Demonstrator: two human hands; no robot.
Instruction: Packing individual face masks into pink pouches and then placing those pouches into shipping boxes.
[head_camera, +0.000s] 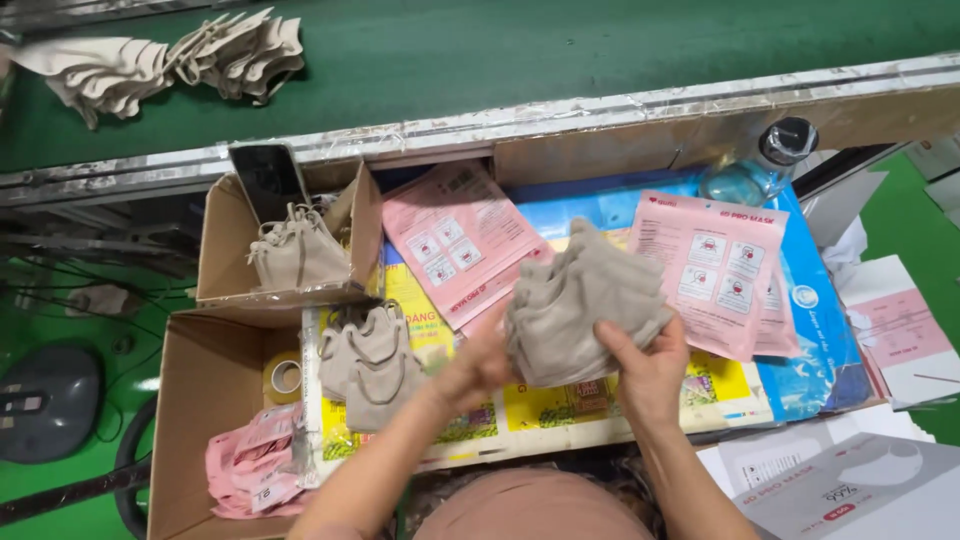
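- The stack of grey fabric masks (583, 305) is held above the middle of the work surface, in front of the person's body and over the printed yellow sheet (560, 405).
- The left hand (478, 365) closes on the stack's lower left edge; its fingers lie mostly behind the fabric, so the exact finger placement cannot be told.
- The right hand (648, 368) pinches the lower right corner, thumb on the front face, fingers behind.
- Handling judgement: the masks appear soft, light and limp. The layers fan apart at the top, so the stack probably slides and splays if gripped loosely.
- Recommended hold: clamp across the full thickness near the folded lower edge, with one hand at each side, as is done here.
- Fragility appears low; the likelier risk is snagging an ear loop.
- Nearby: pink flat pouches (712, 272) lie just behind the stack, and a further mask pile (370, 362) lies to its left beside a cardboard box (200, 400).
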